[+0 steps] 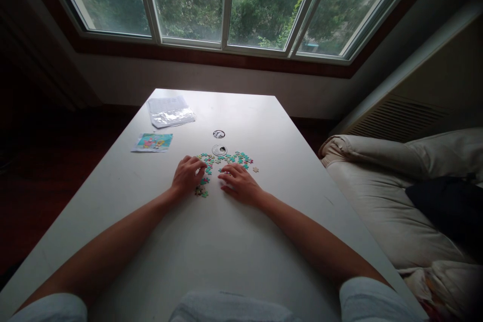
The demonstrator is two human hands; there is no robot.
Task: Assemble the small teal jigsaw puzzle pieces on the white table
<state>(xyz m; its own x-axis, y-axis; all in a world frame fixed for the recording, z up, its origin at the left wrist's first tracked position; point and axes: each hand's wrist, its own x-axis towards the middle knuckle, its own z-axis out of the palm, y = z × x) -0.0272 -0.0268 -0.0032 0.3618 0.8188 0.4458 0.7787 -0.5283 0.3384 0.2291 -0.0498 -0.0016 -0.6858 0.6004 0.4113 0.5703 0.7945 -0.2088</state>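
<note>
Small jigsaw puzzle pieces (240,157), mostly teal and green with some pink, lie in a loose curved heap on the white table (211,241). My left hand (187,175) rests at the left side of the heap, fingers bent and a gap showing between thumb and forefinger. Across from it, my right hand (241,183) lies palm down with its fingers apart, the fingertips over or touching pieces at the near right edge. Both hands cover part of the heap. No piece is visibly lifted in either hand.
Just beyond the heap lie two round, dark-rimmed flat items (219,134). To the left are a colourful picture sheet (154,142) and a clear plastic bag (171,112) with paper-like contents. A beige sofa (381,206) stands along the right, and windows (188,0) line the far wall.
</note>
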